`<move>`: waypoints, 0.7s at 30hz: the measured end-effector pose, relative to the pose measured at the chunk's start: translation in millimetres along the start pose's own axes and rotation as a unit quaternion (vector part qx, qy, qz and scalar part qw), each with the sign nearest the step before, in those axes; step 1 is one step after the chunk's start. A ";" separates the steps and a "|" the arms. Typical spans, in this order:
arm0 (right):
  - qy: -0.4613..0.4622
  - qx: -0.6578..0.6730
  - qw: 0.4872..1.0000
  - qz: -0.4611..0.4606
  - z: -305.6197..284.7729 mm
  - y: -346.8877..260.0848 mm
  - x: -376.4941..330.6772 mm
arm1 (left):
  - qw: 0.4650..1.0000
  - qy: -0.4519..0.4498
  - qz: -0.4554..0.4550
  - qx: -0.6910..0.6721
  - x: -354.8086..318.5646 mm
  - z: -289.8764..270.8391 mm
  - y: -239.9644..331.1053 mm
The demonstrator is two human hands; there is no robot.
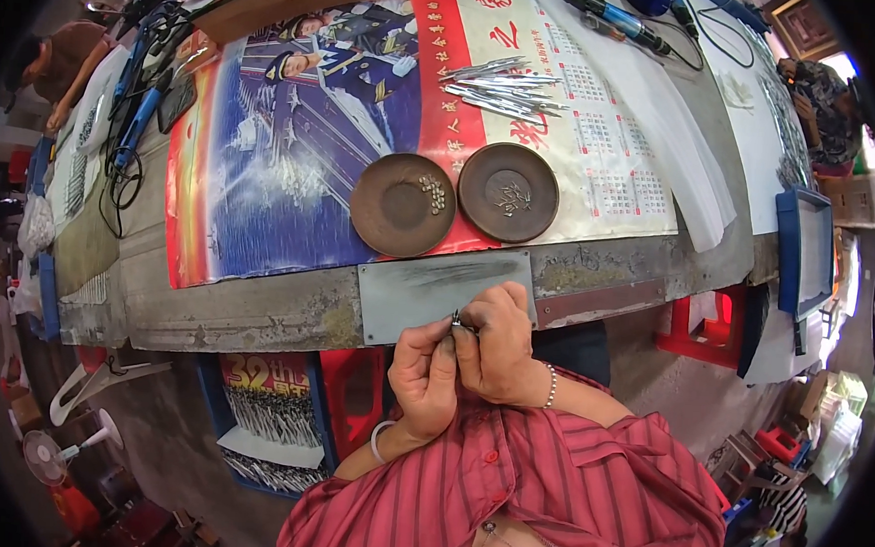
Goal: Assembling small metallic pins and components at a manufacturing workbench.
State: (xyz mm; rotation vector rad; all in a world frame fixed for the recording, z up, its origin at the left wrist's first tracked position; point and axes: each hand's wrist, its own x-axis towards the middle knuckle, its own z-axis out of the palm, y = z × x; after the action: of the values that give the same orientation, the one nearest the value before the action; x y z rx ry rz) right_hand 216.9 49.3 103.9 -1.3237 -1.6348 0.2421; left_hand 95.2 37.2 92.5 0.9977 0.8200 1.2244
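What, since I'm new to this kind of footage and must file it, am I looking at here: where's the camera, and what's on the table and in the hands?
There's no machine: these are a person's bare hands, seen by a wide fisheye camera worn on their head, so straight edges bend. The left hand and right hand meet at the table's near edge, pinching a small metal piece, too small to identify. Beyond them are a flat grey plate, two round brown dishes holding tiny pieces, and a pile of slim, shiny metal strips. The dishes and strips rest on a colourful poster.
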 end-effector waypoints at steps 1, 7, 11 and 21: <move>-0.004 -0.009 1.000 0.008 0.1 -0.2 -0.9 | 1.000 -0.003 -0.007 -0.002 0.6 0.2 -0.5; -0.088 0.326 0.882 0.329 -9.4 -3.3 2.1 | 0.999 0.013 -0.030 0.020 2.7 2.2 -0.6; -0.065 0.254 0.952 0.161 -18.1 3.8 14.4 | 1.000 0.011 -0.020 -0.001 12.0 8.6 9.9; 0.030 0.079 0.996 0.005 8.3 7.3 4.4 | 1.000 0.003 -0.008 0.019 6.2 -1.2 3.9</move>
State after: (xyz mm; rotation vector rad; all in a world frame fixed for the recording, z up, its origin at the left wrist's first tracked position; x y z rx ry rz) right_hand 215.5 59.1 97.4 -1.2075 -1.5280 0.3281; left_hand 93.8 43.8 95.7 1.0157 0.8580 1.2022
